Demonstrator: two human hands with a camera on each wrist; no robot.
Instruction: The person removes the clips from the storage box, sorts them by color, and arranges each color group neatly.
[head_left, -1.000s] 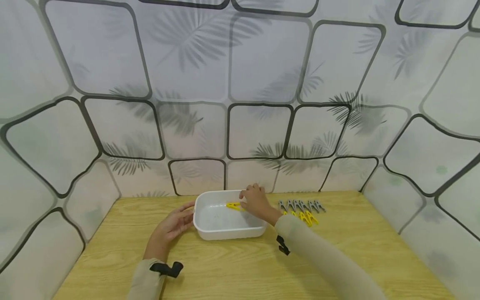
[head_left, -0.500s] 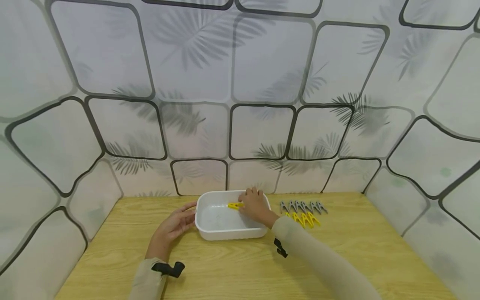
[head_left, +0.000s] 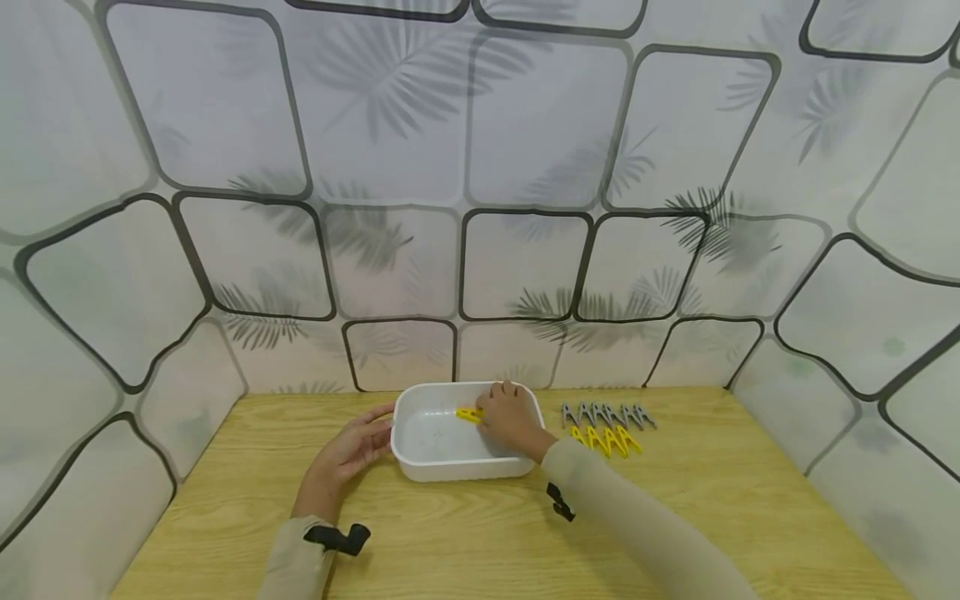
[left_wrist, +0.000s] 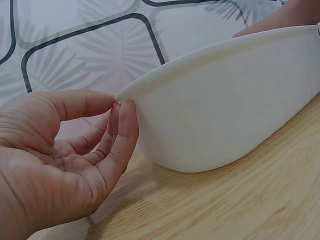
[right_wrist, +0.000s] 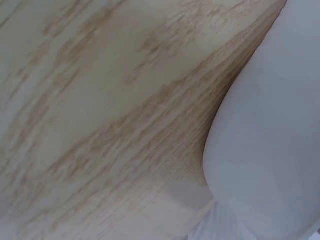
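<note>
A white plastic basin (head_left: 450, 471) stands on the wooden table. At its left end my left hand (head_left: 354, 450) pinches the rim, thumb on top and fingers below, as the left wrist view (left_wrist: 75, 155) shows up close. My right hand (head_left: 512, 417) reaches over the right side into the basin, fingers curled at the right end of a yellow clothespin (head_left: 468, 414). The rest of that clothespin sticks out to the left; the fingertips are hidden behind the hand. In the right wrist view only the basin's outer wall (right_wrist: 265, 145) and table show, without the hand.
Right of the basin, a row of several grey clothespins (head_left: 606, 414) lies on the table (head_left: 465, 542). In front of it lies a row of several yellow clothespins (head_left: 606, 439). A patterned curtain-like backdrop (head_left: 525, 267) rises behind the table and along both sides.
My right hand has lowered slightly into the basin, its fingers now covering more of the yellow clothespin's right end. The left hand keeps its place on the rim.
</note>
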